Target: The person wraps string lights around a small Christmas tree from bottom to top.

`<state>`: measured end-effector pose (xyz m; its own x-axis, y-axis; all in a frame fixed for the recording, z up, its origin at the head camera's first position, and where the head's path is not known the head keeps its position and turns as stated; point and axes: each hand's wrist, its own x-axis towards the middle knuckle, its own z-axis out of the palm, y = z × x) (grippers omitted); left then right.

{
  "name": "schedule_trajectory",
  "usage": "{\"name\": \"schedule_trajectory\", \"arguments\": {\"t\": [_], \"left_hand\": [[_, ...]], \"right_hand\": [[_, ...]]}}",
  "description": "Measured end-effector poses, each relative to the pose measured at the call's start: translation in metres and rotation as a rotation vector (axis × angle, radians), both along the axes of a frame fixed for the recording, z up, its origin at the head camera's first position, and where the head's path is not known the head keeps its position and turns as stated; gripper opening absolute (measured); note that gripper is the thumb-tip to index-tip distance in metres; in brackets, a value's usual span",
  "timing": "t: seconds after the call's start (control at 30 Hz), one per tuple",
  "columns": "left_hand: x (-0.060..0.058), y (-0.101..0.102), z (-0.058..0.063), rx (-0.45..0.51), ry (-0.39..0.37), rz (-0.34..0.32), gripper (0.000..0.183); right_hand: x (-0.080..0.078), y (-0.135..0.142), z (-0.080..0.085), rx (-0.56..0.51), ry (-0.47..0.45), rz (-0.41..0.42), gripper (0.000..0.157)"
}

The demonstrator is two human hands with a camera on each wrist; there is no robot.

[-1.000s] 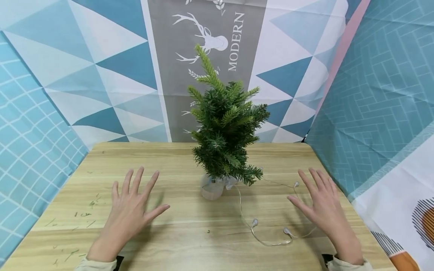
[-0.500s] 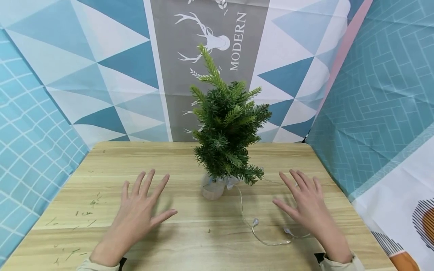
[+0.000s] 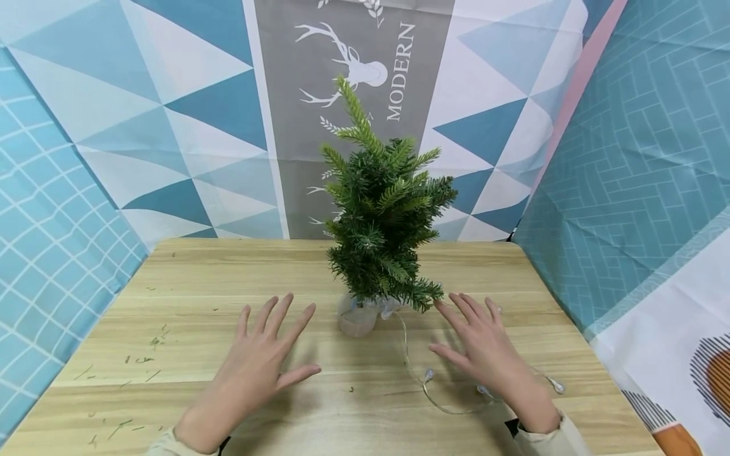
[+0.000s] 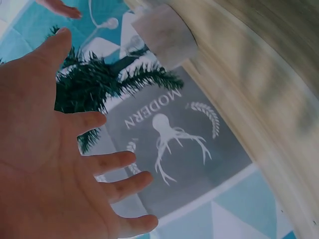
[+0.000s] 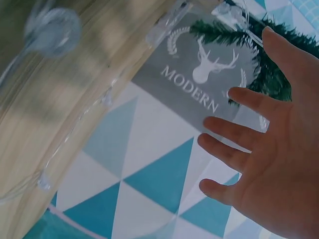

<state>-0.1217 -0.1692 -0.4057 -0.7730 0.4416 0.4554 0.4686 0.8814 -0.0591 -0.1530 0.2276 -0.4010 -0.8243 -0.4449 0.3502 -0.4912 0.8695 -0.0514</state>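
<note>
Nearest, a cream cloth sleeve cuff shows at each lower edge, with a strip of black just inside each wrist. From the left cuff the person's bare left hand (image 3: 265,361) reaches forward, back of the hand up, fingers spread and nearly straight, thumb stretched inward. The bare right hand (image 3: 485,348) mirrors it, angled in from the other side, its thumb also pointing inward. Both are released and hold nothing; the wrist views show the bare palms and separated fingers. A soft shadow lies on the tabletop beside each hand.

Under and beside the right hand runs a string of clear teardrop bulbs on thin transparent wire (image 3: 429,375), looping over the pale wood-grain tabletop (image 3: 342,418). Small dark-green needle scraps (image 3: 154,342) lie scattered at the left.

Beyond, between the hands, stands a small bushy green artificial fir tree (image 3: 384,221) on a pale, round base (image 3: 358,318). The right index fingertip overlaps its lowest right branch in the head view; contact cannot be told. The left hand is apart from the tree.

Farthest hangs a blue-and-white triangle-patterned cloth backdrop (image 3: 222,107) with a grey deer-head panel reading "MODERN".
</note>
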Motion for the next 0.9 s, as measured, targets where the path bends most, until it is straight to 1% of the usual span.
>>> {"name": "schedule_trajectory", "arguments": {"t": [0.1, 0.17, 0.3, 0.37, 0.43, 0.47, 0.6, 0.7, 0.77, 0.87, 0.9], "left_hand": [[0.001, 0.007, 0.001, -0.004, 0.005, -0.022, 0.089], [0.001, 0.012, 0.003, -0.012, -0.001, -0.035, 0.088], [0.001, 0.027, 0.008, -0.039, -0.025, -0.067, 0.085], [0.000, 0.034, 0.009, -0.049, -0.029, -0.089, 0.085], [-0.002, 0.041, 0.010, -0.064, -0.024, -0.110, 0.086], [-0.003, 0.045, 0.010, -0.069, -0.020, -0.121, 0.087], [-0.005, 0.058, 0.011, -0.084, -0.018, -0.154, 0.085], [-0.006, 0.068, 0.012, -0.085, -0.043, -0.172, 0.083], [-0.006, 0.075, 0.013, -0.082, -0.069, -0.179, 0.085], [-0.007, 0.085, 0.013, -0.072, -0.084, -0.203, 0.088], [-0.007, 0.089, 0.014, -0.068, -0.082, -0.215, 0.088]], "right_hand": [[-0.002, -0.008, -0.004, 0.029, -0.021, 0.013, 0.074], [-0.003, -0.013, -0.007, 0.054, -0.051, 0.019, 0.071], [-0.003, -0.022, -0.013, 0.070, -0.190, 0.041, 0.066], [-0.002, -0.027, -0.016, 0.057, -0.268, 0.071, 0.063], [-0.002, -0.031, -0.019, 0.050, -0.319, 0.107, 0.061], [-0.002, -0.033, -0.021, 0.051, -0.328, 0.127, 0.059], [-0.003, -0.041, -0.023, 0.071, -0.326, 0.193, 0.049], [-0.003, -0.046, -0.023, 0.082, -0.295, 0.230, 0.041], [-0.004, -0.049, -0.022, 0.076, -0.265, 0.259, 0.030], [-0.005, -0.056, -0.021, 0.059, -0.240, 0.295, 0.006], [-0.006, -0.059, -0.021, 0.056, -0.238, 0.302, 0.003]]}}
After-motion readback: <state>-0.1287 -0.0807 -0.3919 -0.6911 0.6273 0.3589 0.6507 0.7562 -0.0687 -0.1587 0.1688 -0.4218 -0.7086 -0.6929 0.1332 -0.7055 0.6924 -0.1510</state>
